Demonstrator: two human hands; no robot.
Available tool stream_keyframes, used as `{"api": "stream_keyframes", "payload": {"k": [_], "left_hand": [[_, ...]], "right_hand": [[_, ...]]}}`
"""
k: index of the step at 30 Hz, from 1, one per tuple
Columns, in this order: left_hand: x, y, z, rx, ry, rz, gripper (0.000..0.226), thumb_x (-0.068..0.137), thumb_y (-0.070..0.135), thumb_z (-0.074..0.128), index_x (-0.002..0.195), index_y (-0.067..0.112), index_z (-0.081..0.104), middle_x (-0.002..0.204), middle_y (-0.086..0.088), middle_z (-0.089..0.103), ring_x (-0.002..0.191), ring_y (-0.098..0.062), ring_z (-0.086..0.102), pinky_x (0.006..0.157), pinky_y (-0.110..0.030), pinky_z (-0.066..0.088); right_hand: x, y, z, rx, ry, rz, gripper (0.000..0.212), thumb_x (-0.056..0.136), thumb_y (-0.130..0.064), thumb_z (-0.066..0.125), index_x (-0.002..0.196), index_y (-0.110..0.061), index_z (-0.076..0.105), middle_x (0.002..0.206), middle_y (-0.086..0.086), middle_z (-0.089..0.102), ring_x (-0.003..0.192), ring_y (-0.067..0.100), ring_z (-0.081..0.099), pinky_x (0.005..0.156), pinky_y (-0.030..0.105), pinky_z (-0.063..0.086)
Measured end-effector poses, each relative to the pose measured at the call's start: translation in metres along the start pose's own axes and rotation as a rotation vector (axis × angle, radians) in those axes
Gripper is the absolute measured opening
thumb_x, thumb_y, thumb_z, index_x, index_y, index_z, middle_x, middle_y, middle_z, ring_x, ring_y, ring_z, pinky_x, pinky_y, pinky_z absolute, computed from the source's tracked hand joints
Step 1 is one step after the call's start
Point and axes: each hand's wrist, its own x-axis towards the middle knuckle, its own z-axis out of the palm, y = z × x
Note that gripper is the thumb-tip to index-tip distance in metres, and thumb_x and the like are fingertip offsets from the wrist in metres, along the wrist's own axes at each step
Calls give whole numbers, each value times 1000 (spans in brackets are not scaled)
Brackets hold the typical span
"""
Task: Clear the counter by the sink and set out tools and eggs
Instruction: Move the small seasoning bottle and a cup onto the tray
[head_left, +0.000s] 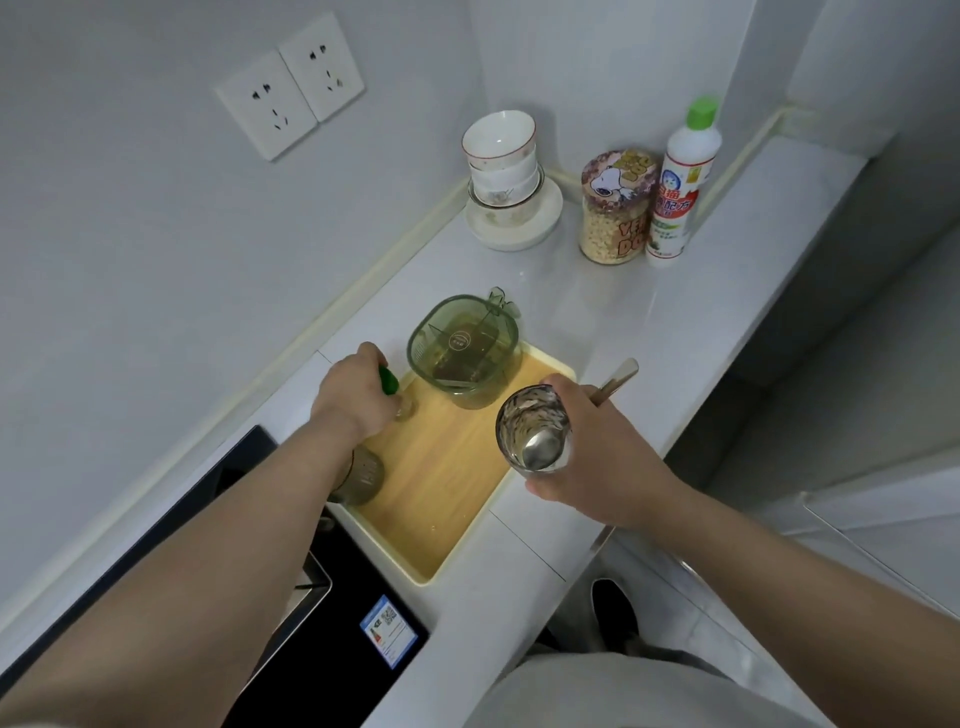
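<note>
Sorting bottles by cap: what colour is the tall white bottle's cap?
Bright green cap on the white bottle; the head view shows it clearly.

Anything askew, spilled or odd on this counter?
Only the stack of bowls in the back corner: its top bowl sits tilted, not nested level, though the wide lens may exaggerate it. No spill or damage shows.

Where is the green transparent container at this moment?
In the head view, the green container stands on the far end of the wooden tray, between the left hand gripping a green-handled item and the right hand holding a steel cup.
</note>
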Motion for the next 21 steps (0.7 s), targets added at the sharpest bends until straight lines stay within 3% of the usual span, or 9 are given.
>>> {"api": "stream_keyframes", "payload": {"k": [5, 9, 12, 16, 21], "left_hand": [[-10, 11, -15, 30, -61, 137, 45, 76, 32, 78, 108, 22, 48, 97, 0, 58, 89, -21, 55, 61, -31, 43], [-32, 41, -39, 14, -159, 427, 45, 77, 39, 82, 107, 29, 50, 95, 8, 59, 86, -13, 57, 73, -34, 51], [-33, 76, -44, 65, -163, 611, 42, 80, 41, 78, 107, 32, 48, 91, 11, 57, 80, -9, 55, 68, -31, 50], [-17, 124, -15, 227, -134, 793, 42, 85, 32, 72, 117, 28, 45, 101, 4, 59, 89, -18, 57, 75, -40, 52], [7, 158, 19, 457, -77, 932, 45, 89, 19, 68, 127, 17, 44, 109, -4, 60, 100, -25, 56, 78, -39, 47]], "right_hand": [[0, 1, -1, -32, 17, 11, 92, 67, -39, 80, 138, -39, 21, 130, -1, 41, 109, 17, 53, 89, 34, 57], [-10, 6, -2, -57, -2, 25, 100, 66, -38, 82, 143, -37, 20, 133, -4, 41, 115, 15, 52, 94, 32, 55], [-19, 12, -4, -29, 15, 29, 97, 65, -36, 83, 143, -33, 26, 131, -4, 44, 114, 13, 51, 91, 23, 53], [-37, 21, -9, -20, 77, 82, 99, 64, -37, 85, 144, -34, 26, 133, -4, 41, 116, 12, 49, 95, 20, 48], [-53, 31, -17, -17, 146, 107, 95, 61, -37, 84, 139, -35, 30, 132, -2, 44, 114, 8, 45, 95, 18, 46]]}}
